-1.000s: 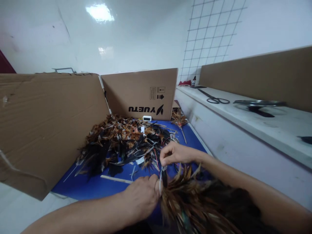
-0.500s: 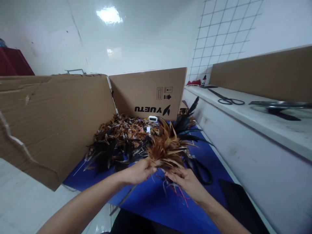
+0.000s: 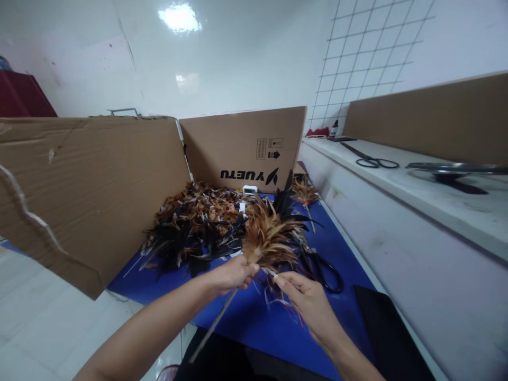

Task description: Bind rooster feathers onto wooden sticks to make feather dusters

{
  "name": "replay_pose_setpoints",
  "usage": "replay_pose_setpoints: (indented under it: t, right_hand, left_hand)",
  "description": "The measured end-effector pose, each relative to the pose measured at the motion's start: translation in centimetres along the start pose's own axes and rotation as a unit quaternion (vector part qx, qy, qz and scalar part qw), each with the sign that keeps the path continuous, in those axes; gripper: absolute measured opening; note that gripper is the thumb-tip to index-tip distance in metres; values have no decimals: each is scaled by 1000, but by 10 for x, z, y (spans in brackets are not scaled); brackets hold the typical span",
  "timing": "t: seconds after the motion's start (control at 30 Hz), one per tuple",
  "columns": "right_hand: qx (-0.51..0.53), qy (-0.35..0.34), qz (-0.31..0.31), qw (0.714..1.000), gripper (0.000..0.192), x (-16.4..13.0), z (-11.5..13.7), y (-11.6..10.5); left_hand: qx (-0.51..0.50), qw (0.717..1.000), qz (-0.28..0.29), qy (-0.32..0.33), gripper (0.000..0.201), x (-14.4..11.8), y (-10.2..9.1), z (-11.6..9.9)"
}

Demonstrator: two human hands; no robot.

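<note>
My left hand (image 3: 239,272) is closed round the base of a feather duster (image 3: 268,235), a bushy bundle of brown and black feathers. Its thin stick (image 3: 212,330) slants down toward my lap, out of the lower side of my fist. Beside the bundle's base, my right hand (image 3: 304,293) pinches the end of a thin pale strip (image 3: 271,272) between thumb and finger. Whether the strip is a quill or a tie, I cannot tell. Below and between the hands lie red and white strands (image 3: 280,300). Black-handled scissors (image 3: 327,272) rest just beyond my right hand.
A heap of loose brown and black feathers (image 3: 198,217) covers the blue table (image 3: 254,328) at the back left. Cardboard panels (image 3: 238,143) stand behind and left. Another feather bundle on a stick (image 3: 305,193) lies at the back right. Scissors (image 3: 375,161) sit on the white ledge (image 3: 436,185).
My right hand has come away from the feathers and now pinches the pale strip. The duster has turned more upright, and more of its stick shows below my left hand.
</note>
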State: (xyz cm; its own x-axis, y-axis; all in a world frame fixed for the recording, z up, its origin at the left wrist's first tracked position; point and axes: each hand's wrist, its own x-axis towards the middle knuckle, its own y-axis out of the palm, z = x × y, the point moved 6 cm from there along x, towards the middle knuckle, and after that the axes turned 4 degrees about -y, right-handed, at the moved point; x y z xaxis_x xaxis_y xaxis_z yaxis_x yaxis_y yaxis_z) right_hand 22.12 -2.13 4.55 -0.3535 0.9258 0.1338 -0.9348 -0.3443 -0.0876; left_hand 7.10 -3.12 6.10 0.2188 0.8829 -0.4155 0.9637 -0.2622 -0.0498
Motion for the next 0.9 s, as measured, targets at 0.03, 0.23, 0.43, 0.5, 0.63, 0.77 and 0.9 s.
replay_pose_setpoints:
  t: [0.03,0.23,0.43,0.5,0.63,0.77,0.9]
  right_hand:
    - [22,13,-12,1000,30,-1,-5,0]
    - [90,27,-42,995,32,-7,-34,9]
    - [-80,-71,-80,991,28,-15,-18,19]
    - [-150,-109,-79,980,26,-16,-7,19]
    - [-296,-233,-40,925,24,-14,25,19]
    - [-451,-320,33,833,27,-7,52,25]
    - [-573,-328,114,742,21,3,70,37]
  left_hand:
    - [-23,1000,9,-7,39,0,1,0]
    - [-129,991,41,-23,45,4,0,2]
    - [-133,990,25,-39,42,12,-4,14]
    - [-103,993,18,-46,40,13,-4,18]
    - [82,995,-26,-59,32,16,-6,25]
    - [309,945,-98,52,17,19,-5,12]
    - [355,925,-85,109,18,22,4,8]
